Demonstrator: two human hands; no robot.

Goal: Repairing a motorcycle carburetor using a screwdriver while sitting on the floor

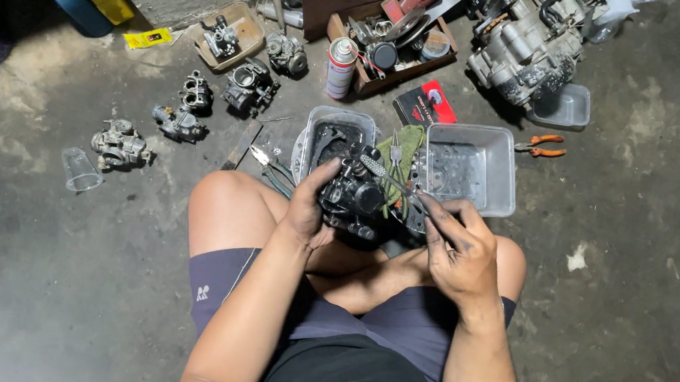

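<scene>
Person sits cross-legged on the concrete floor (624,338). Left hand (309,213) grips a dark carburetor (352,194) over the lap, fingers wrapped round its left side, thumb up against the body. Right hand (458,253) pinches a thin metal brush-like tool (389,175), fingers pressed together on the handle, tip resting on the carburetor top.

Risks, as judged:
- Grip is one-handed and the part looks greasy; it could slip onto the legs or floor.
- Tool tip could skid off and poke the left thumb.
- Small parts could drop between the legs and be lost in the dark grime.
- Two plastic tubs (471,166) sit just beyond the knees, with a green rag (401,151) between them; a knee shift could tip them.
- Pliers (543,146) and spray can (339,67) lie farther off; more carburetors (186,107) far left.
</scene>
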